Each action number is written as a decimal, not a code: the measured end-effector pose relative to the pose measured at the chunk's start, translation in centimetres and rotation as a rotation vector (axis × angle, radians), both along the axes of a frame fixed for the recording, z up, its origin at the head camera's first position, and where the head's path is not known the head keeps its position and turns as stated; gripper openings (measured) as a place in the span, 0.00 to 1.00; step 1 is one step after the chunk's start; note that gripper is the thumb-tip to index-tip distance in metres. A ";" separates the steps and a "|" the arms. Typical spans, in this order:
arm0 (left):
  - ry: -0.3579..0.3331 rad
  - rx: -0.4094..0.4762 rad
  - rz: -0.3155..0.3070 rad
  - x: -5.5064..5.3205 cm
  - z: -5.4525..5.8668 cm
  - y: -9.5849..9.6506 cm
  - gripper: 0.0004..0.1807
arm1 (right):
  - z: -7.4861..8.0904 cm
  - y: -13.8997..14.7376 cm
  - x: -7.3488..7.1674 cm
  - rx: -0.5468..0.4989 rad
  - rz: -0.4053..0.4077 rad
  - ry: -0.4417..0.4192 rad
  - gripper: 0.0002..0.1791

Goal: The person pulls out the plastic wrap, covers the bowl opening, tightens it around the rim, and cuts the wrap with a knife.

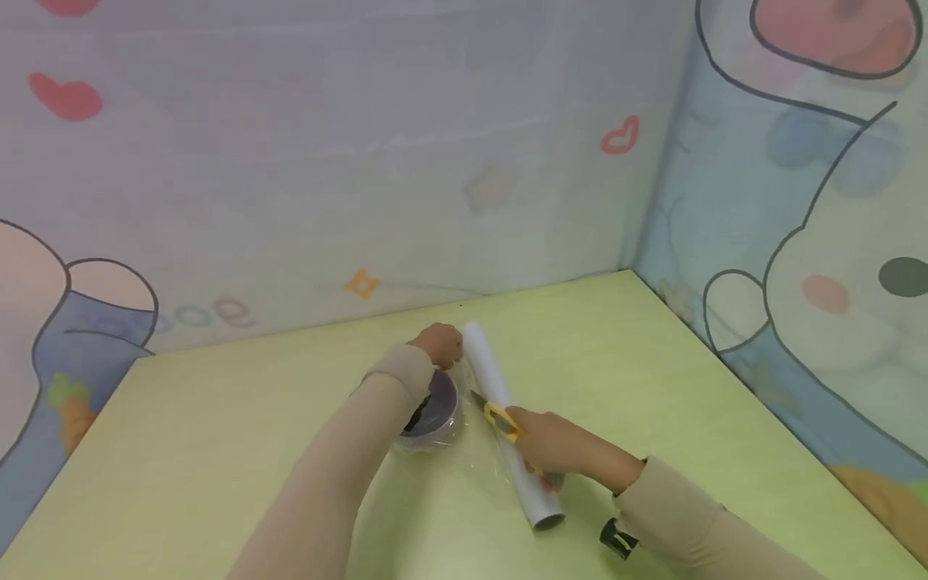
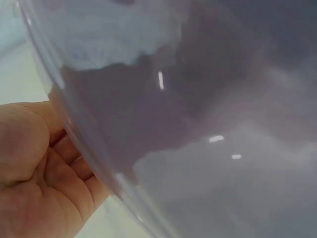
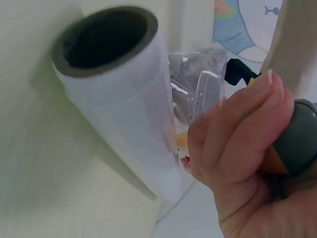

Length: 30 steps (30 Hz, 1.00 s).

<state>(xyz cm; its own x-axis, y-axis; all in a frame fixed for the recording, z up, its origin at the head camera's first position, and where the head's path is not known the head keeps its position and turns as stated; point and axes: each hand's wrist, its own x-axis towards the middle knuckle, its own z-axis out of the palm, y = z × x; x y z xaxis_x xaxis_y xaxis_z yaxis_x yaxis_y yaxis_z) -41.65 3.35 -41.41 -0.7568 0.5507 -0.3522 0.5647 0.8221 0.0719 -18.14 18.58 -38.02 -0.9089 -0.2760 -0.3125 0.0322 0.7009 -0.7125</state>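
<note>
My left hand (image 1: 439,345) is at the far side of a purplish bowl (image 1: 439,407), its fingers curled at the edge of clear cling film (image 1: 464,435). The film stretches over the bowl and across to a white cling film roll (image 1: 493,370), which lies lengthwise on the table. In the left wrist view the bowl's film cover (image 2: 198,114) is shiny, and the fingertips of the left hand (image 2: 44,168) are hidden behind the rim. My right hand (image 1: 547,441) grips a yellow-and-grey cutter (image 1: 500,420) over the roll, its dark pointed blade directed at the film beside the bowl.
The pale green table (image 1: 239,435) meets a cartoon-printed cloth wall (image 1: 435,201) behind and another on the right (image 1: 819,282). The roll's open cardboard core (image 3: 106,42) faces the right wrist camera.
</note>
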 end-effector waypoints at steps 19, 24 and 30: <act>-0.072 0.303 0.179 5.1 4.8 -2.6 0.14 | 0.9 3.6 5.6 -0.156 0.121 -0.188 0.27; -0.059 0.322 0.166 5.1 4.8 -2.8 0.14 | 0.9 4.6 7.1 -0.229 0.151 -0.227 0.25; -0.043 0.374 0.169 4.9 4.4 -3.0 0.14 | 0.6 5.6 8.9 -0.287 0.151 -0.264 0.26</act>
